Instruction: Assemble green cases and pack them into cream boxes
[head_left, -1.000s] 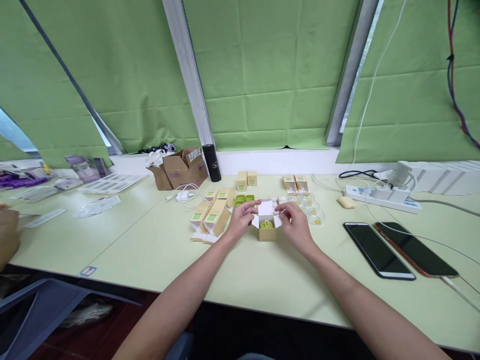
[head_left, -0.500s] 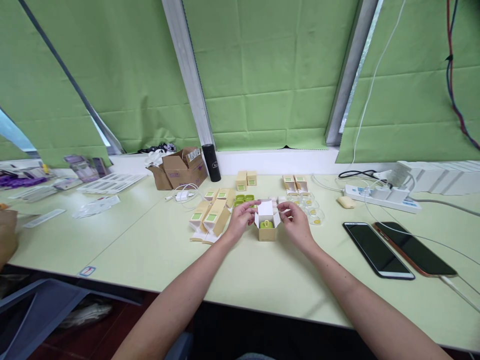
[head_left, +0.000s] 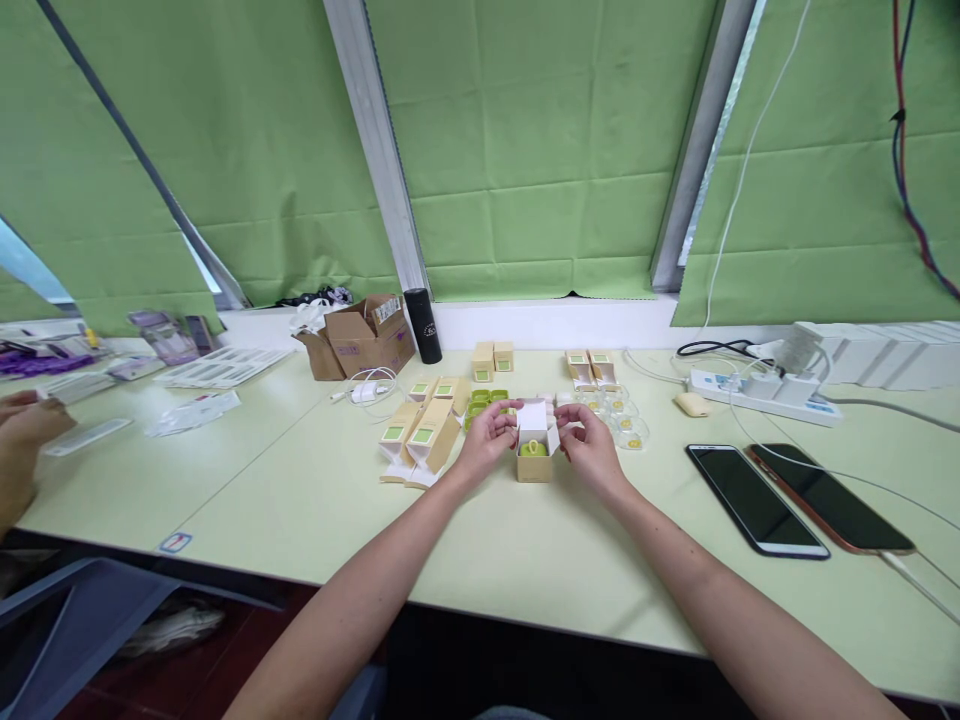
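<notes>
A small kraft cardboard box stands upright on the table between my hands, its white lid raised at the back. Inside sits a green case with a loop on top. My left hand grips the box's left side at the flap, with the index finger reaching toward the lid. On the other side, my right hand is closed at the right white flap, which still sticks up. Beyond my left hand are several green cases; clear round plastic pieces with yellow centres lie past my right hand.
Several kraft boxes lie left of my hands, with more boxes behind. Two phones and a power strip are on the right. An open carton and black bottle stand at the back. Another person's hands are far left.
My left hand has shifted slightly right against the box, and its left flap no longer sticks out. The other person's hands have come further into view at the left.
</notes>
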